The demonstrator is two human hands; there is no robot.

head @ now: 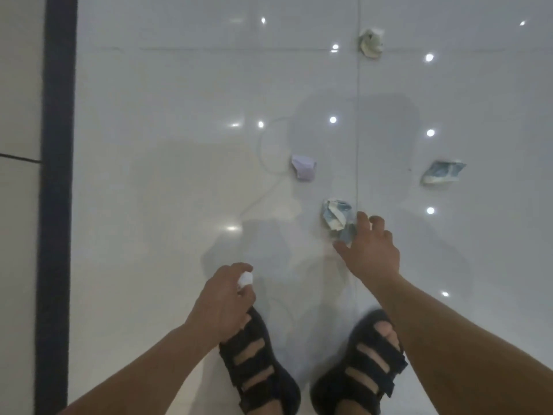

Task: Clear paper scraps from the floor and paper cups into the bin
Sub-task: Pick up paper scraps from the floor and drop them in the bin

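Observation:
My left hand (pixel 223 298) is closed around a small white paper scrap (pixel 245 278), low over the floor above my left foot. My right hand (pixel 371 248) reaches down with fingers spread onto a crumpled blue-and-white paper scrap (pixel 335 216); thumb and fingers touch its lower right side. A crumpled lilac scrap (pixel 303 168) lies further ahead. A blue-and-white folded scrap (pixel 443 172) lies to the right. A pale crumpled scrap (pixel 371 43) lies far ahead. No bin or cup is in view.
The floor is glossy white tile (pixel 179 175) with light reflections. A dark strip (pixel 57 175) runs along the left, with beige tile beyond. My feet in black sandals (pixel 257 366) stand at the bottom.

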